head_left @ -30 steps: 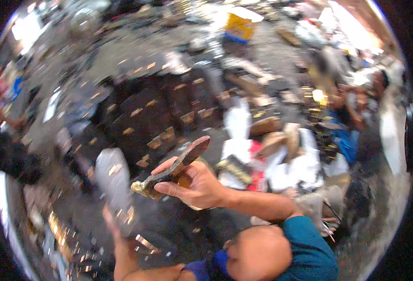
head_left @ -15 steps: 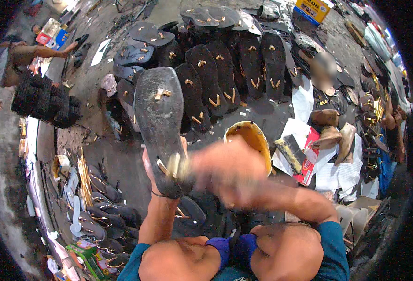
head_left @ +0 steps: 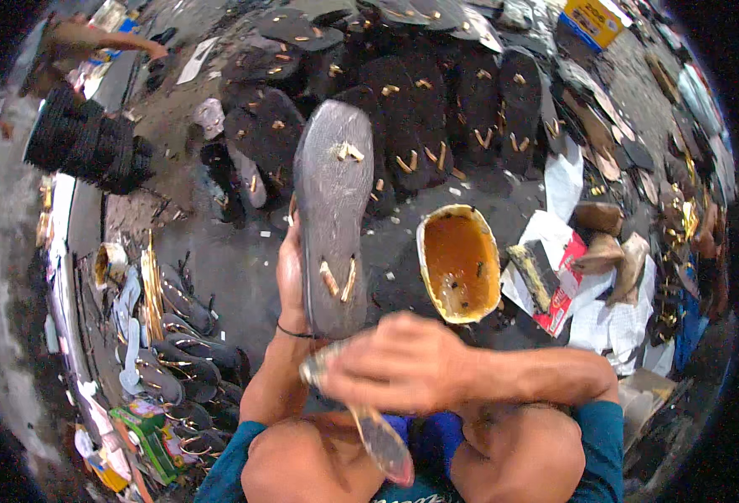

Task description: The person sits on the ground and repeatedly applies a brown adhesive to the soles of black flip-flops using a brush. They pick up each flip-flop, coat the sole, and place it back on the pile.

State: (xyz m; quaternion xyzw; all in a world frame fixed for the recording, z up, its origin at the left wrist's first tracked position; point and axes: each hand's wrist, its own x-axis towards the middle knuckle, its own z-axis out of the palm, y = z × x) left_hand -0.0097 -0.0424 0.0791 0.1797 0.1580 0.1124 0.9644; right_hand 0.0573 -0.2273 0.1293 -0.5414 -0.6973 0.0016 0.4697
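Note:
My left hand (head_left: 291,272) grips a dark sandal sole (head_left: 333,201) from behind and along its left edge. The sole stands upright before me, its surface shiny and streaked, with pale strap ends folded out at the toe and in a V near the heel. Just below the heel, my right hand (head_left: 407,360) is closed around a brush (head_left: 382,444); its pale tip pokes out left of the fingers and its dark handle slants down toward my lap. Right of the sole sits a cut-open tub (head_left: 420,260) with amber glue-like liquid (head_left: 462,251) and dark specks inside.
Several similar soles (head_left: 395,109) lie in rows beyond my hands. More sandals (head_left: 189,360) are at the left. Wooden shoe-form blocks (head_left: 600,251) and paper (head_left: 587,323) lie at the right. Another person's arm (head_left: 126,42) reaches in at the far left.
My right hand has moved down and left, off the sole's heel, with the brush. The sole has shifted right in the picture, and the tub, partly covered before, shows fully.

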